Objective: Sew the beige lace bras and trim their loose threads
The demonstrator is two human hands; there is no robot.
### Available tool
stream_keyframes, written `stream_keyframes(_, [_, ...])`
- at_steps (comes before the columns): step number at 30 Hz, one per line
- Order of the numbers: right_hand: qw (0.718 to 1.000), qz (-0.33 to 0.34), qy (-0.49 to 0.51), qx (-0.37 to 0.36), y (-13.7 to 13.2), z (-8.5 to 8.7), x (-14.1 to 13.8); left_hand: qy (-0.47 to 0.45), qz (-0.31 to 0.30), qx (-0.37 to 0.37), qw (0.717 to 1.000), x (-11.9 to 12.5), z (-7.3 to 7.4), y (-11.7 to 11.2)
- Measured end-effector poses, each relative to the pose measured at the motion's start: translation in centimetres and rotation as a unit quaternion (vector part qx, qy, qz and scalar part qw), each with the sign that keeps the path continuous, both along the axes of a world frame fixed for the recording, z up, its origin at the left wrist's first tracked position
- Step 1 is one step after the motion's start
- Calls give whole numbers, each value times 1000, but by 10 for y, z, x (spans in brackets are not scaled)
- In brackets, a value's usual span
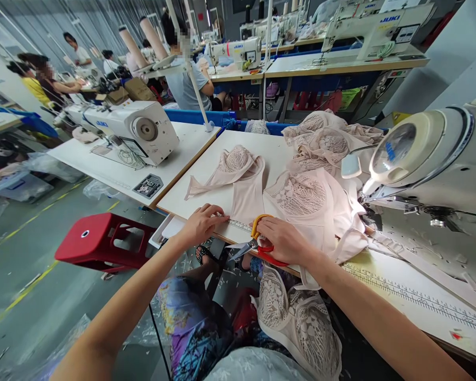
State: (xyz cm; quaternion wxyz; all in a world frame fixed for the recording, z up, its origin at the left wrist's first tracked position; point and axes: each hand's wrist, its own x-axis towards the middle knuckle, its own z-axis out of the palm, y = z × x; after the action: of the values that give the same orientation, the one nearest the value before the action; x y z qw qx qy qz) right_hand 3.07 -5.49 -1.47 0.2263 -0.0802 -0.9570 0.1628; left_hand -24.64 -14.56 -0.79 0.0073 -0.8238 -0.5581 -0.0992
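Note:
My right hand (283,239) is closed around scissors (244,247) with red and yellow handles; their blades point left, past the table's front edge, and look slightly apart. Fingers curled, my left hand (204,224) pinches the lower edge of a beige lace bra (248,188) lying on the white table. A printed ruler strip (238,226) runs along the table edge between both hands. Just beyond my right hand lies another beige lace bra (301,198), partly under my wrist. A further lace bra (301,323) hangs off the edge over my lap.
On the right stands a large sewing machine (420,153) with a lit needle area. More beige lace garments (325,135) are heaped behind. Left are another sewing machine (119,129) and a red stool (103,241). Several people sit at machines farther back.

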Motion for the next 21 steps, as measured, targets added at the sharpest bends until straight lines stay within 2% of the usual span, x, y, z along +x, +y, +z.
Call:
stream_keyframes(10, [1000,2,7,4,0,-1,0,44,12,-25,999,0,9,4])
stream_keyframes(21, [1000,-11,5,12,0,-4,7,123,18,-18,992,14,10,-2])
